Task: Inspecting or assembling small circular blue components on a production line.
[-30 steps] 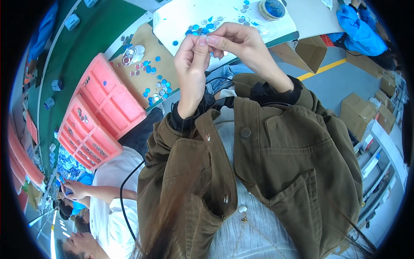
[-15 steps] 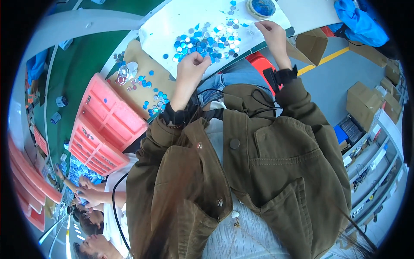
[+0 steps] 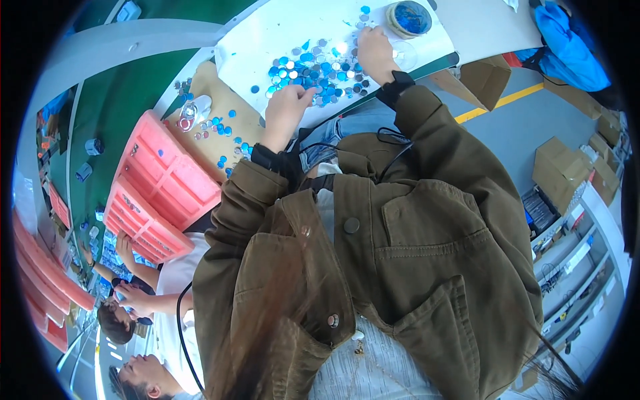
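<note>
Many small round discs (image 3: pixel 308 72), some blue and some silver, lie loose on a white sheet (image 3: pixel 257 41) at the far side of the table. My left hand (image 3: pixel 287 110) rests at the near left edge of this pile, thumb and forefinger pinched over the discs. Whatever sits in that pinch is too small to make out. Beyond the pile's right side, my right hand (image 3: pixel 376 53) is bent down with curled fingers near a few stray discs. Its fingertips are partly hidden. Right of this hand stands a round tub (image 3: pixel 409 19) with blue contents.
Brown paper (image 3: pixel 208 87) with more discs and a clear cup (image 3: pixel 193 112) lies to the left. Pink divided trays (image 3: pixel 160 180) stand beside it, near co-workers. A cardboard box (image 3: pixel 485 81) and blue cloth (image 3: pixel 567 50) are at the right.
My right hand has moved left, from beside the tub to the pile's right side, and turned downward. My left hand has shifted slightly left, still pinched. A co-worker's hand now touches the pink tray.
</note>
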A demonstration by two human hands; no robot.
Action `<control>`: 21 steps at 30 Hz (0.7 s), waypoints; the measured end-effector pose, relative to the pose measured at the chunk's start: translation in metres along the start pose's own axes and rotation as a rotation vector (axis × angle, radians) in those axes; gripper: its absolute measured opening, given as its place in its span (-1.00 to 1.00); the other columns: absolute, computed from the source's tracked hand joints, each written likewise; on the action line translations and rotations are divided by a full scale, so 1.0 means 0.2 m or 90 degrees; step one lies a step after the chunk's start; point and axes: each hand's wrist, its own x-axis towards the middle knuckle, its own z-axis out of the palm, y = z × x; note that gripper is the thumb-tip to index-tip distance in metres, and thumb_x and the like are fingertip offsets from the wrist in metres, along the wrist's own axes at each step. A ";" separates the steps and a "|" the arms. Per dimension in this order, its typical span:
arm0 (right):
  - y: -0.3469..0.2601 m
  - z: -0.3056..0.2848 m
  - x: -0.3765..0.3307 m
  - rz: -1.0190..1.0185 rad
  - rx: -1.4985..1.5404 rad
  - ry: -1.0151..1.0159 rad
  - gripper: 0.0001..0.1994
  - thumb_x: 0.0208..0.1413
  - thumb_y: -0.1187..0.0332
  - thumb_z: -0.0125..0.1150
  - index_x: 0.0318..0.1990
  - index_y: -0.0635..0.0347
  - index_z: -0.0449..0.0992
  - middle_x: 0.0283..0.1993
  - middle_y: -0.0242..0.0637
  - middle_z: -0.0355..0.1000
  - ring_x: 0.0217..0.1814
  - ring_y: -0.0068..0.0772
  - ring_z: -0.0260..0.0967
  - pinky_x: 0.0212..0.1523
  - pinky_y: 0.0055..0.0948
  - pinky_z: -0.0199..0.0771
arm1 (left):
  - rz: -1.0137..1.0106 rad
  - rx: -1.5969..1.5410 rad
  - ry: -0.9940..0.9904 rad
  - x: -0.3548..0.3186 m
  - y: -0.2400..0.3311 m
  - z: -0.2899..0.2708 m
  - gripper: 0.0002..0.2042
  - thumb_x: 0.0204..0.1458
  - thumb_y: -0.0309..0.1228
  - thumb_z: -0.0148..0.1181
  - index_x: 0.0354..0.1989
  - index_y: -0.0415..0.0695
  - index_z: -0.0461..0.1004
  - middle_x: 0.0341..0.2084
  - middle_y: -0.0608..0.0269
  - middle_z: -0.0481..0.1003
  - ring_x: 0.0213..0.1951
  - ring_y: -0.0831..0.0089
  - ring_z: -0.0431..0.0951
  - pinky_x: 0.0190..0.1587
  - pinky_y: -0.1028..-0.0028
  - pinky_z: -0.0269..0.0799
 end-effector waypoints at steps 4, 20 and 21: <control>-0.01 0.09 0.07 0.069 -0.010 -0.034 -0.77 -0.23 0.46 0.08 -0.37 0.43 0.33 -0.33 0.02 0.30 -0.29 -0.04 0.31 -0.34 -0.32 0.40 | -0.014 0.123 0.021 -0.01 0.06 -0.02 -0.61 -0.05 -0.13 -0.05 -0.70 -0.22 0.35 -0.72 0.12 0.40 -0.56 0.20 0.42 -0.51 0.32 0.26; -0.17 -0.27 -0.08 -0.041 0.502 -0.023 -0.81 -0.09 0.32 0.12 -0.42 0.30 0.43 -0.52 -0.22 0.38 -0.45 -0.43 0.34 -0.43 -0.52 0.32 | 0.085 -0.341 0.050 -0.06 0.09 -0.10 -0.68 0.07 -0.20 -0.19 -0.47 -0.23 0.34 -0.70 0.28 0.37 -0.69 0.59 0.29 -0.59 0.61 0.19; -0.20 -0.35 -0.11 -0.042 0.502 -0.022 -0.81 -0.09 0.32 0.12 -0.42 0.30 0.43 -0.52 -0.22 0.38 -0.45 -0.43 0.34 -0.43 -0.52 0.32 | 0.085 -0.341 0.051 -0.08 0.11 -0.13 -0.68 0.07 -0.20 -0.19 -0.47 -0.23 0.34 -0.70 0.28 0.37 -0.69 0.59 0.29 -0.59 0.61 0.19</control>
